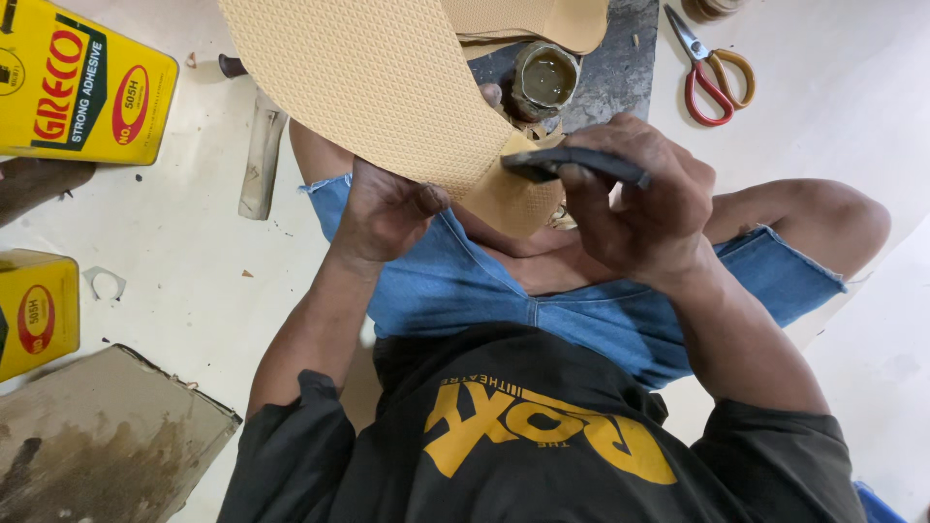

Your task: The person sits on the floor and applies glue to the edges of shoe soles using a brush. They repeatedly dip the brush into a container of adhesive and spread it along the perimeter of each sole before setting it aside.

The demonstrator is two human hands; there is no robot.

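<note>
The tan textured rubber sheet (378, 77) lay over the person's knees, and its long axis ran from the lower right, at the hands, up and away to the upper left. The left hand (387, 208) was closed on the near edge of the sheet and pinched it from below. The right hand (644, 208) was closed around a dark flat tool (572, 163), whose tip touched the same edge just beside the left thumb. Both hands were at the near end; the open glue tin (547, 77) stood just behind them.
</note>
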